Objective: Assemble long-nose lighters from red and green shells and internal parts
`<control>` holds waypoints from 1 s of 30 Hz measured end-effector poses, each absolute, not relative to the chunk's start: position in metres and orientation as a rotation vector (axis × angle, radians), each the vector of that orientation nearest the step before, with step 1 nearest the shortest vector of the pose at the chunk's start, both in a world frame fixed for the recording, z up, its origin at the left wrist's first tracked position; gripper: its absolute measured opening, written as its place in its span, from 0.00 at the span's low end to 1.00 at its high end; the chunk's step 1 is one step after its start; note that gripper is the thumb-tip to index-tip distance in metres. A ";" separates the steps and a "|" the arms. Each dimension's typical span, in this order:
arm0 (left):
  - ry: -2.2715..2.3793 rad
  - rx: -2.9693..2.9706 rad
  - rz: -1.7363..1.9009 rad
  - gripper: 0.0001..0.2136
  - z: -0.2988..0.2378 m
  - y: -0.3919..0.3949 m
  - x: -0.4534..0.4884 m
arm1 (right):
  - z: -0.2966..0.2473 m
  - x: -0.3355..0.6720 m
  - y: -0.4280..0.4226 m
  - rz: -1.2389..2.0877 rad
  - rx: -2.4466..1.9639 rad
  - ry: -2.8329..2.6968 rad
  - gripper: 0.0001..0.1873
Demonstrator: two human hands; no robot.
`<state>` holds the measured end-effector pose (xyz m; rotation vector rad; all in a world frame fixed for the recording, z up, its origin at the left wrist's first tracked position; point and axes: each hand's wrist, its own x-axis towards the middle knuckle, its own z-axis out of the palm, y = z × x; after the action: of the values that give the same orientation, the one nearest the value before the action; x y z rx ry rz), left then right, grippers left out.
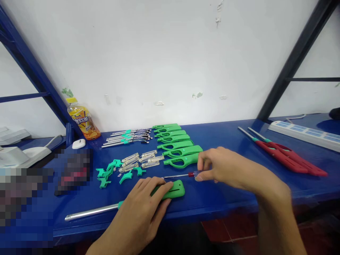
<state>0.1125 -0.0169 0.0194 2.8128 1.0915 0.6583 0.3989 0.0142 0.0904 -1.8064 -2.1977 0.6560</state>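
Observation:
Near the table's front edge, my left hand [145, 202] is closed over a green long-nosed lighter [177, 190], whose silver tube points left. My fingers hide the middle of its body. In my right hand [219, 164] is a screwdriver [191, 174] with a red and clear handle. Its shaft points left toward my left fingers, and the tip is hidden or too small to make out. Just behind the hands lie a row of green lighter housings [183, 151], several clear fuel tanks [151, 164] and several teal triggers [126, 176].
Metal lighter tubes with wires [119, 141] lie at the back. Two red lighters [288, 154] rest at the right, by a white power strip [305, 134]. A drink bottle [84, 120] and a white earbud case [79, 143] stand back left. A blurred-out object [74, 173] lies left.

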 end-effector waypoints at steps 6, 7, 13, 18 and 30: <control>1.069 2.817 0.704 0.17 0.022 -0.016 0.114 | 0.078 0.396 0.021 0.668 -1.827 -2.237 0.09; 1.064 2.810 0.713 0.17 0.022 -0.016 0.114 | 0.077 0.396 0.021 0.665 -1.832 -2.231 0.09; 1.063 2.733 0.776 0.18 0.019 -0.017 0.112 | 0.082 0.395 0.016 0.614 -1.854 -2.202 0.09; 1.055 2.638 0.841 0.07 0.018 -0.016 0.111 | 0.089 0.385 0.004 0.672 -1.638 -2.282 0.09; 0.886 2.784 1.096 0.08 0.035 -0.029 0.106 | 0.108 0.366 -0.016 0.745 -1.262 -2.357 0.17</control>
<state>0.1058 -0.0293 0.0350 2.7842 0.8864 1.0960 0.3663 -0.0160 0.1082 -1.2617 -2.3570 0.7452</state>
